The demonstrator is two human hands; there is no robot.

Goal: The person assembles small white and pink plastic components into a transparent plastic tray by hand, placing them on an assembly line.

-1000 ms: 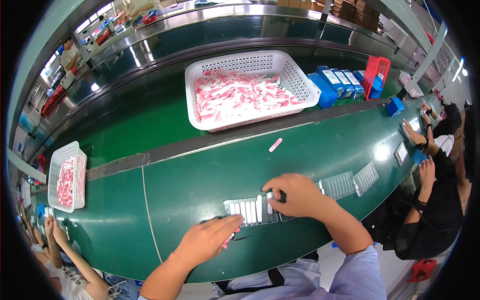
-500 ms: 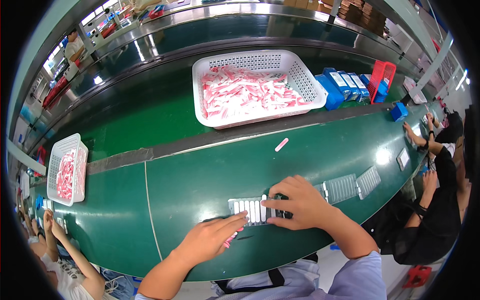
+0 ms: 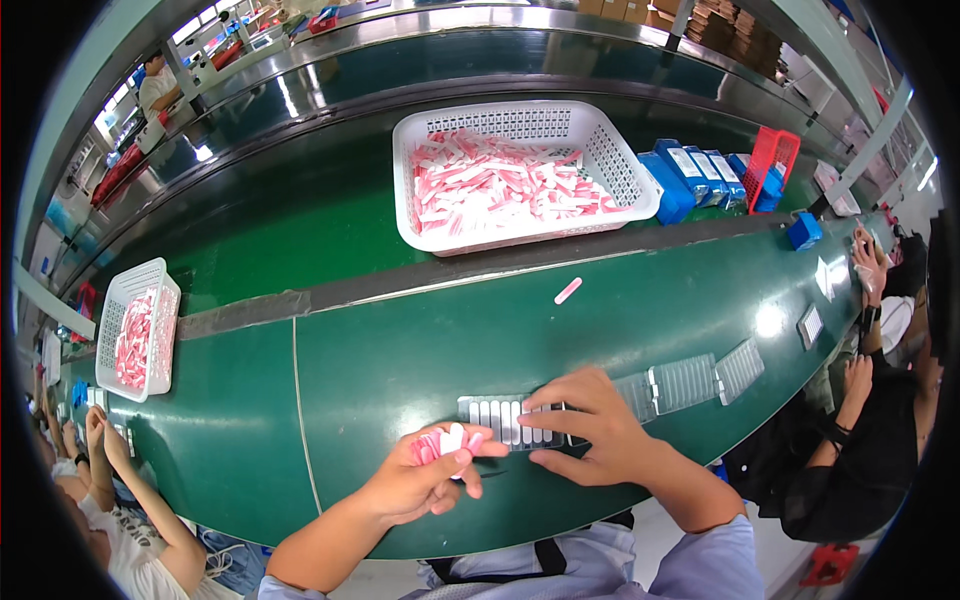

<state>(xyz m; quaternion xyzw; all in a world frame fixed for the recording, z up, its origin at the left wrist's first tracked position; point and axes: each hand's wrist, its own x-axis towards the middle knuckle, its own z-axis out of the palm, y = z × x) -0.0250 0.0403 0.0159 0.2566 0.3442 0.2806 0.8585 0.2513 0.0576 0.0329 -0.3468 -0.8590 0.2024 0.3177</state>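
- At the left, a small white basket (image 3: 161, 345) has pink and white sticks inside, and its tall sides seem good for keeping them in one pile.
- The left hand (image 3: 425, 482) is near, just left of the tray. Its grip is curled and clamped on a bunch of pink and white sticks (image 3: 453, 440), maybe so none drop.
- The tray (image 3: 464, 406) is see-through and lies flat on the green surface (image 3: 400, 350). White sticks (image 3: 506, 424) lie side by side in it, likely because its slots keep them in a row.
- Far behind the tray, a big white basket (image 3: 510, 114) has a heap of the same kind of sticks.
- One loose pink stick (image 3: 568, 291) lies between that basket and the right hand.
- The right hand (image 3: 590, 425) reaches over the tray's right end. Its finger and thumb are apart, perhaps to fit around the row. I cannot tell if it pinches anything.
- More see-through trays (image 3: 684, 384) lie to the right.
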